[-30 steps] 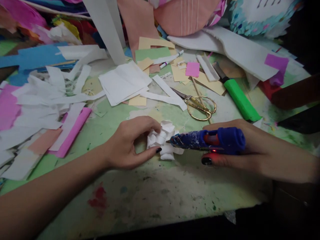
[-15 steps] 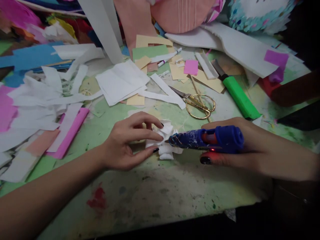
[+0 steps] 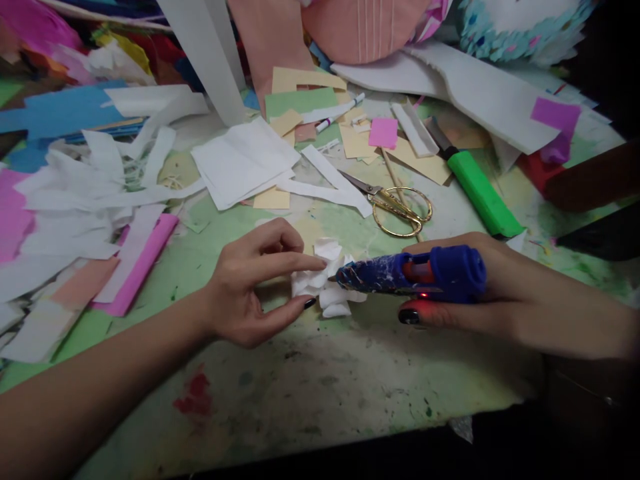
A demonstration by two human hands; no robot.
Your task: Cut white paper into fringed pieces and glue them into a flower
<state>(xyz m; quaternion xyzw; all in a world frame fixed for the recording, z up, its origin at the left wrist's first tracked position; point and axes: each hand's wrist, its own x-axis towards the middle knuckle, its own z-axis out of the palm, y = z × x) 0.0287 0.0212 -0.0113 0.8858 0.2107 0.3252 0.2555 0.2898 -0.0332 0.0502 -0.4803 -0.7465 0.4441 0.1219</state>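
Observation:
A small white paper flower [image 3: 335, 309] with ruffled petals lies on the table in front of me. My left hand [image 3: 250, 283] rests at its left side, index finger stretched over the petals and thumb tip at the near edge. The thumb and index finger are apart, while the other fingers curl back. From the right, my right hand [image 3: 465, 300] is closed around a blue hot glue gun [image 3: 375, 273] with a small red light. The gun's nozzle points left and reaches the middle of the flower; whether it touches the paper I cannot tell.
Beyond the hands lie gold-handled scissors [image 3: 400, 210], a green-handled knife [image 3: 483, 190], stacked white paper [image 3: 245, 160] and a pink paper square [image 3: 383, 133]. White strips [image 3: 70, 200] and coloured paper pile up at left. White foam sheets [image 3: 480, 93] lie at the back right.
My left hand's middle finger has lifted off the flower and curled back, leaving the index finger on the petals. The glue gun has barely moved and stays over the flower.

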